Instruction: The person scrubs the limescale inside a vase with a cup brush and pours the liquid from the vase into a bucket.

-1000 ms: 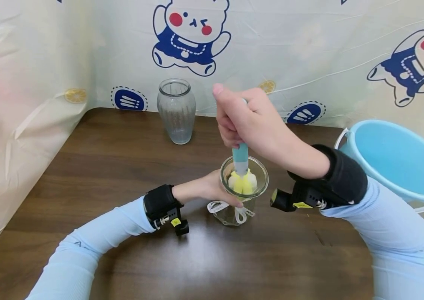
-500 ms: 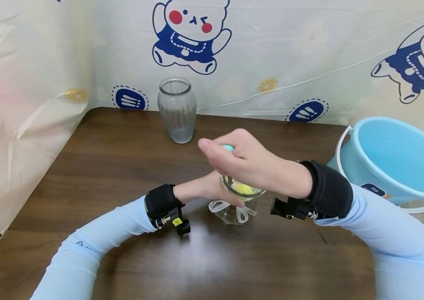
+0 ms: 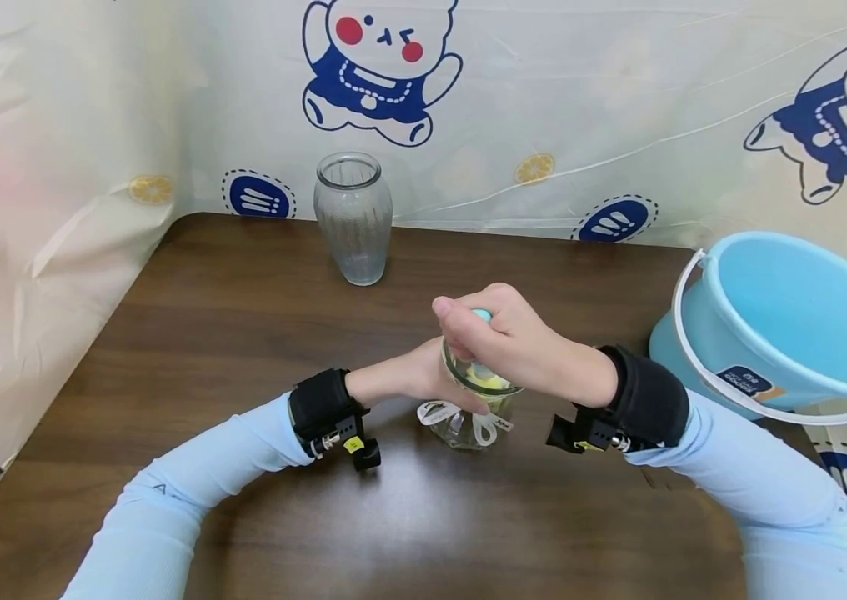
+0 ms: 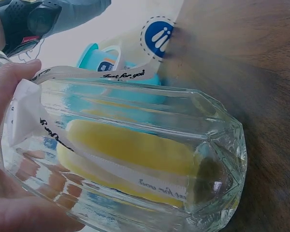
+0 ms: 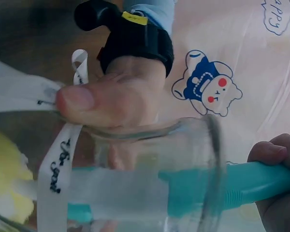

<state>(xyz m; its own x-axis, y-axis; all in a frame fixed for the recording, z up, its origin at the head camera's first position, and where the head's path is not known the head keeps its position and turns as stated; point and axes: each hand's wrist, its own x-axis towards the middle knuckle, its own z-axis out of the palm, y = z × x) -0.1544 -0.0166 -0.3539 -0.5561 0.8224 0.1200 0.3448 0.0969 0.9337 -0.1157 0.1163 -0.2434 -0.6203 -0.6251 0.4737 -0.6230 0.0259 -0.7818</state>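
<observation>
My left hand (image 3: 427, 375) is wrapped round the neck of a faceted clear glass vase (image 3: 461, 435), which stands upright on the table. A white ribbon (image 4: 121, 73) printed "Just for you" is tied in a bow about the vase. From above, my right hand (image 3: 506, 333) grips the teal handle (image 5: 198, 188) of a sponge bottle brush, its thumb close to the handle's top end (image 3: 482, 314). Inside the vase, the yellow-and-white sponge head (image 4: 130, 150) reaches down near the thick base. My right fingers are just above the vase's rim.
Behind, on the dark wooden table (image 3: 281, 300), stands a second, ribbed glass vase (image 3: 353, 221). A light blue bucket (image 3: 776, 333) with a white handle is at the right. A white curtain (image 3: 543, 92) with bear prints hangs along the back and sides.
My right hand has come down with the brush, and the sponge head sits deeper in the vase. It shifted left, then back right a little. My left hand keeps its hold.
</observation>
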